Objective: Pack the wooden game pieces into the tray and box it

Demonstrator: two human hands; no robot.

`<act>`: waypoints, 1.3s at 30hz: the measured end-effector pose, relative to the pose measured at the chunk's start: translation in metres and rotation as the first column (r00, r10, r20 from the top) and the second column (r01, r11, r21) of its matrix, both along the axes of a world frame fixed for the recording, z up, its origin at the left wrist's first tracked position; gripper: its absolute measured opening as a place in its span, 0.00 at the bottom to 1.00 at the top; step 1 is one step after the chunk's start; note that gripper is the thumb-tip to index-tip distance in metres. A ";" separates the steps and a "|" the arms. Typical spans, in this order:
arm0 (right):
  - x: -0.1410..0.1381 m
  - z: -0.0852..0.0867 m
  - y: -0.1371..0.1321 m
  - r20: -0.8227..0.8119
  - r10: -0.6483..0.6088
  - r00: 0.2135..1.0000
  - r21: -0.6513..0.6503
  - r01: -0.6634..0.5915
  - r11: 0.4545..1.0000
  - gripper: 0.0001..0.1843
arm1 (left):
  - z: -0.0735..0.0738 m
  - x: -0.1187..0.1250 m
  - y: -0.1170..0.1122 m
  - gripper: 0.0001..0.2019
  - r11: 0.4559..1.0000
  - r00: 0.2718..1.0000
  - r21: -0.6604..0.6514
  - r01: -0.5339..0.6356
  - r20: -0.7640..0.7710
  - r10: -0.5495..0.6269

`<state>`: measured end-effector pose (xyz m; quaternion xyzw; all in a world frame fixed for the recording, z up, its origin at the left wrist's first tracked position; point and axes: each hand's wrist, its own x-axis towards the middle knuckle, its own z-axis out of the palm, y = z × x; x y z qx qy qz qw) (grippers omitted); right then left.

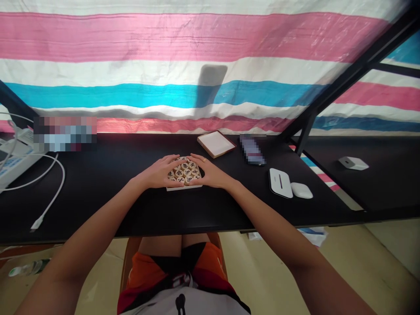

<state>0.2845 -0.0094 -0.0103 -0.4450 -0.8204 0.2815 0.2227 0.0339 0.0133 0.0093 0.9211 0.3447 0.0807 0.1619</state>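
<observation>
A small square box full of round wooden chess pieces with dark characters sits in the middle of the black table. My left hand cups its left side and my right hand cups its right side. Both sets of fingers curve round the pieces and the box, with the fingertips nearly meeting at the far edge. A ring shows on my right hand.
The box's lid lies behind on the right, beside a phone. A white flat device and a white mouse lie to the right. A white cable and power strip are at left. A striped tarp hangs behind.
</observation>
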 end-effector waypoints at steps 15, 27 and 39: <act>0.011 0.002 0.008 -0.013 -0.153 0.988 0.167 0.153 0.974 0.26 | 0.008 -0.024 0.022 0.24 0.910 0.864 -0.128 -0.395 0.285 0.415; 0.009 0.004 0.008 0.212 -0.129 0.969 0.178 0.092 0.980 0.21 | 0.019 -0.022 0.017 0.20 0.894 0.916 -0.221 -0.391 0.001 0.401; 0.037 -0.002 0.021 0.317 -0.500 0.806 0.352 0.390 0.851 0.17 | 0.017 -0.020 0.016 0.19 0.906 0.924 -0.197 -0.375 0.002 0.383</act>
